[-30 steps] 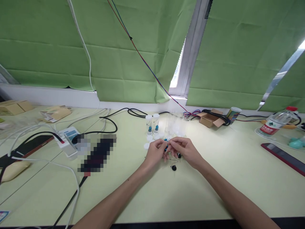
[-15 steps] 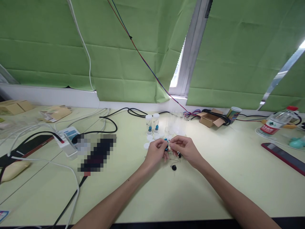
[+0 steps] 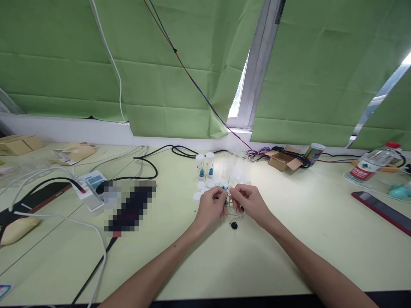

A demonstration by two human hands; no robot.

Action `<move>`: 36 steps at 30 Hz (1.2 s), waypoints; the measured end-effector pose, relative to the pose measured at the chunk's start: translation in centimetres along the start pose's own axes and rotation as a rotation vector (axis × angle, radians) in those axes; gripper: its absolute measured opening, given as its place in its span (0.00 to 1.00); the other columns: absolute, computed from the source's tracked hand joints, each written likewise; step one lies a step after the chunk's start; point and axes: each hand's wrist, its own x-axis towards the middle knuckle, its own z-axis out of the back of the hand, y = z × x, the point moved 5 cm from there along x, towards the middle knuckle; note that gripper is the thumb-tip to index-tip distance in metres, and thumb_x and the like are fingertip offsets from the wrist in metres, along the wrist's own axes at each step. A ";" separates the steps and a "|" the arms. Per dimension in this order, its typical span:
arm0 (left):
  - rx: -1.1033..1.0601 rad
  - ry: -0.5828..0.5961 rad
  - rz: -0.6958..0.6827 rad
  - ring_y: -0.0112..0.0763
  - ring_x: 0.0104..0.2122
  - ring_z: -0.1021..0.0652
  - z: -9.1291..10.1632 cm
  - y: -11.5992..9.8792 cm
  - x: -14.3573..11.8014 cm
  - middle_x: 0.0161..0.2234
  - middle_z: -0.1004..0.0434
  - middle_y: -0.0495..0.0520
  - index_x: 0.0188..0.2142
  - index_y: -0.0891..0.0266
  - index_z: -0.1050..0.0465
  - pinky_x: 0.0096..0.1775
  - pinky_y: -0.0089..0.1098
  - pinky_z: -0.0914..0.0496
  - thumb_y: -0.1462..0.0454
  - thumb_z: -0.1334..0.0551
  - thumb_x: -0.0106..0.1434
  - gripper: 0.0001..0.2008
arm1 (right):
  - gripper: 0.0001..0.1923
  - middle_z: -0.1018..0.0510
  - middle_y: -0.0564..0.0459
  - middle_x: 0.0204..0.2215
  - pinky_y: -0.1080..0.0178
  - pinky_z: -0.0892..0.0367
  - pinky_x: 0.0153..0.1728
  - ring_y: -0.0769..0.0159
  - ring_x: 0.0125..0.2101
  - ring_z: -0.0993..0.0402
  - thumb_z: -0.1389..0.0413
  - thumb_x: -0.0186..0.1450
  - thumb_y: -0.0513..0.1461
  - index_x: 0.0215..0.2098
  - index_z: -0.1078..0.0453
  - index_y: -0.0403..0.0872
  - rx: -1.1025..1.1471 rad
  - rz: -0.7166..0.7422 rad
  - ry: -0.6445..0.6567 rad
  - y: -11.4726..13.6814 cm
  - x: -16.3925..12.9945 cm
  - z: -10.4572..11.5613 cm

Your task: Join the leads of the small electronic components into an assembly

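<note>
Both hands meet over the middle of the pale green table (image 3: 289,256), just in front of two small clear vials (image 3: 204,167) with white caps and blue parts inside. The left hand (image 3: 210,208) and the right hand (image 3: 248,203) pinch between them a very small blue component (image 3: 224,199) with thin wire leads — it is mostly hidden by the fingertips, so its exact form cannot be told. Such a part looks very light and hard in the body, but the leads seem thin and easy to bend; I judge it safer to hold it by the body, or by the leads close to the body. The fingers of both hands are curled nearly closed, thumb against forefinger, gripping the part from both sides. A small black round piece (image 3: 234,225) lies on the table just below the hands, apart from them.
</note>
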 end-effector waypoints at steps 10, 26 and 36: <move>-0.029 0.024 0.033 0.27 0.15 0.30 -0.1 -0.1 0.2 0.17 0.31 0.46 0.25 0.60 0.32 0.20 0.28 0.36 0.52 0.40 0.61 0.16 | 0.21 0.31 0.59 0.14 0.68 0.38 0.17 0.73 0.14 0.38 0.45 0.65 0.54 0.29 0.31 0.46 0.073 -0.020 0.024 0.0 0.0 -0.1; -0.237 0.108 0.129 0.25 0.17 0.28 -0.6 0.3 0.3 0.22 0.27 0.50 0.24 0.62 0.33 0.20 0.27 0.36 0.56 0.38 0.61 0.14 | 0.13 0.30 0.59 0.20 0.67 0.38 0.19 0.73 0.16 0.37 0.45 0.67 0.47 0.42 0.29 0.47 0.065 0.088 0.050 0.7 -0.2 -0.1; -0.238 0.057 0.166 0.25 0.16 0.29 -0.4 0.3 0.2 0.23 0.29 0.49 0.26 0.63 0.33 0.18 0.27 0.37 0.54 0.36 0.58 0.15 | 0.08 0.30 0.57 0.20 0.67 0.38 0.20 0.72 0.18 0.36 0.42 0.65 0.43 0.36 0.27 0.46 -0.103 0.174 -0.090 1.0 -0.5 0.3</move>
